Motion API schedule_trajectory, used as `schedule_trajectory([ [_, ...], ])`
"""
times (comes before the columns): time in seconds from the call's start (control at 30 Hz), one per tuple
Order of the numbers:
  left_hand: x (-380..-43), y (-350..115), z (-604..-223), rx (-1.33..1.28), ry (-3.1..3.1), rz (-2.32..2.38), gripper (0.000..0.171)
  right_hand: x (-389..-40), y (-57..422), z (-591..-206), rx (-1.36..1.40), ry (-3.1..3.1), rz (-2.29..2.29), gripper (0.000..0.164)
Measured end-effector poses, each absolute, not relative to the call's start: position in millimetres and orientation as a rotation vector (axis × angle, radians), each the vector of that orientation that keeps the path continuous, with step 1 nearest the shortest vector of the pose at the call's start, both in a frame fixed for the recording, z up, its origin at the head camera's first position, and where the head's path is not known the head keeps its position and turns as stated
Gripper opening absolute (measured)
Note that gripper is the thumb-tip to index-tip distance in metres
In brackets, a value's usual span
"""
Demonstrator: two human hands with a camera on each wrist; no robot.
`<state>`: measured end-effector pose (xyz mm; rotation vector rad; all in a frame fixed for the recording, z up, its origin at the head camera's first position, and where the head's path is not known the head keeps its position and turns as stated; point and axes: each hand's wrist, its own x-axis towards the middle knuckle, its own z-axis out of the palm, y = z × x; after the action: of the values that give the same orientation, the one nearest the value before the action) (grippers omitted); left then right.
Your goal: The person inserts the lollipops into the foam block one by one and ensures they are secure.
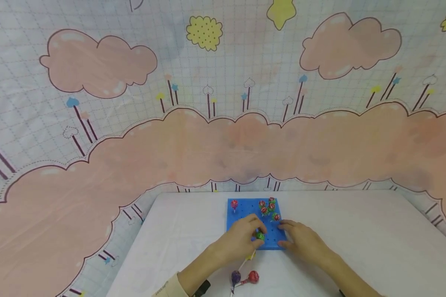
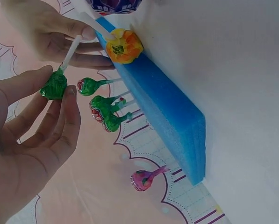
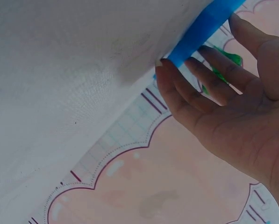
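A green-wrapped lollipop (image 2: 54,86) is pinched by its head between the thumb and fingers of my left hand (image 1: 241,236), its white stick pointing away from the palm. Beneath that hand lies a blue foam board (image 1: 245,214) dotted with small holes. My right hand (image 1: 305,242) rests its fingertips at the board's right edge, fingers extended. Several green and red lollipops (image 1: 271,206) stand in the board's far right part. A pink lollipop (image 1: 234,203) stands near the far left corner.
On the white table (image 1: 178,243), in front of the board, lie a purple lollipop (image 1: 236,276), a red lollipop (image 1: 253,276) and a yellow-orange lollipop (image 2: 124,46). A cloud-patterned cloth (image 1: 223,148) hangs behind the table.
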<state>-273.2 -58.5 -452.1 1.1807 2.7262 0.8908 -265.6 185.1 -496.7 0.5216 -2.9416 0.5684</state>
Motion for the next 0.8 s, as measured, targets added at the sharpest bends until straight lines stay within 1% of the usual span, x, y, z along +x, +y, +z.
schedule_trajectory([
  [0.3,-273,-71,-451,1.135,2.742,0.990,0.023,-252,177,-496,0.464,-2.980,0.558,0.051],
  [0.8,-282,-93,-446,1.124,2.867,1.163,0.033,-233,164,-492,0.360,-3.028,0.550,0.051],
])
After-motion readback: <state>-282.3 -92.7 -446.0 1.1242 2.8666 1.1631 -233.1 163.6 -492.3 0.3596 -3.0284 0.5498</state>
